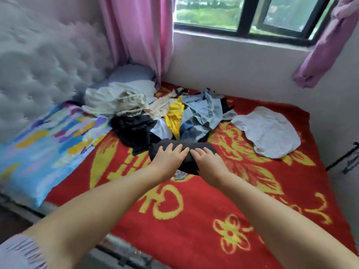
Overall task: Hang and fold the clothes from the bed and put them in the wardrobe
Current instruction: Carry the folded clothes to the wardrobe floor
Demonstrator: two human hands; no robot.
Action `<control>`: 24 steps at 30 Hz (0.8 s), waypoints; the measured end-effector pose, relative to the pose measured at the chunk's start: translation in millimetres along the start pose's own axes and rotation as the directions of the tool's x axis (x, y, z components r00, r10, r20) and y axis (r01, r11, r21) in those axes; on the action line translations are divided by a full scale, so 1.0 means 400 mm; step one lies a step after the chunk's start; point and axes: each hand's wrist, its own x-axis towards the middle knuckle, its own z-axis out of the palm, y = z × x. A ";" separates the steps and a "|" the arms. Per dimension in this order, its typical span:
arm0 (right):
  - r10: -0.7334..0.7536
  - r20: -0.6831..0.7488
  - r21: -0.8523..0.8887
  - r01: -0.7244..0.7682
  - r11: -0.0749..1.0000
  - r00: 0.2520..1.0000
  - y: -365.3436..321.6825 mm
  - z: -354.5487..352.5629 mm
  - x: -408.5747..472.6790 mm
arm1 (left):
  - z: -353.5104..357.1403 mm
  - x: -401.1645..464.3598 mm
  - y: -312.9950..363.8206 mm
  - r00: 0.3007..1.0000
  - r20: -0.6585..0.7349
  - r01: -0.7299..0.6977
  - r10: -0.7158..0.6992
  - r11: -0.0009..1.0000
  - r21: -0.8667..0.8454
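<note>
A folded black garment (202,147) lies on the red and yellow blanket (204,220) in the middle of the bed. My left hand (168,159) and my right hand (208,162) rest side by side on top of it, palms down, fingers spread and pressing the cloth. Just behind it is a heap of loose clothes: a black piece (134,129), cream lace items (124,101), a yellow garment (175,115) and light blue denim (204,111). A white cloth (270,131) lies flat to the right.
A colourful pillow (44,150) lies at the left against a grey tufted headboard (38,61). Pink curtains (139,35) hang beside the window (246,14) behind the bed. A dark metal stand (347,158) shows at the right edge.
</note>
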 end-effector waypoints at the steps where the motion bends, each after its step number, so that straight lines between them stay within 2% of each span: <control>1: -0.060 -0.002 -0.011 0.060 0.998 0.998 -0.061 -0.016 0.017 | 0.007 -0.052 -0.051 0.999 -0.005 0.054 -0.054 0.998 -0.009; 5: -0.324 -0.030 -0.081 0.321 0.944 0.945 -0.351 -0.077 0.059 | 0.043 -0.310 -0.254 0.961 -0.010 0.277 -0.277 0.960 -0.033; 10: -0.603 -0.037 -0.205 0.585 0.785 0.797 -0.791 -0.124 0.017 | 0.108 -0.722 -0.455 0.832 0.045 0.555 -0.553 0.828 -0.077; 17: -0.823 0.029 -0.246 0.802 0.544 0.567 -1.364 -0.103 -0.194 | 0.207 -1.320 -0.581 0.615 0.163 0.787 -0.771 0.611 -0.080; 24: -0.944 0.104 -0.213 0.934 0.287 0.313 -1.767 -0.034 -0.386 | 0.303 -1.748 -0.595 0.398 0.241 0.911 -0.885 0.412 0.007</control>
